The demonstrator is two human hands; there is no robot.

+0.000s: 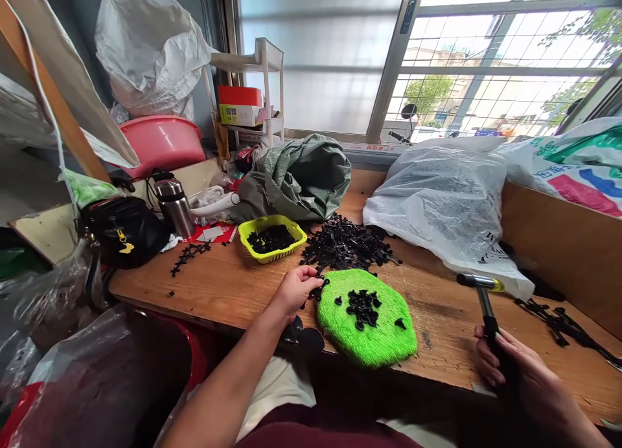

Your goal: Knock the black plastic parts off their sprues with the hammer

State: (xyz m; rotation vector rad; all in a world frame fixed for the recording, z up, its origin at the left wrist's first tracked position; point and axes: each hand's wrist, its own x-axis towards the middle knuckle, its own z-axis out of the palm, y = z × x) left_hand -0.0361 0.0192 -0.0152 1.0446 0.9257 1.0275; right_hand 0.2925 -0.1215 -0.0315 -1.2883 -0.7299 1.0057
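Note:
My left hand (294,291) pinches a small black plastic piece (318,287) at the edge of a shaggy green mat (383,338). Several black pieces (362,307) lie on that mat. Beyond it spreads a heap of black plastic parts (345,244) on the wooden table (437,325). My right hand (518,367) grips the black handle of a small hammer (483,299), whose metal head points up and left. A yellow plastic basket (271,237) holds more black parts. The hammer is off the mat, to its right.
A white plastic bag (437,202) and a grey-green sack (296,179) lie along the table's back. Black sprues (564,325) lie at the right, and a steel flask (175,207) and black bag (124,231) stand at the left. A window fills the back right.

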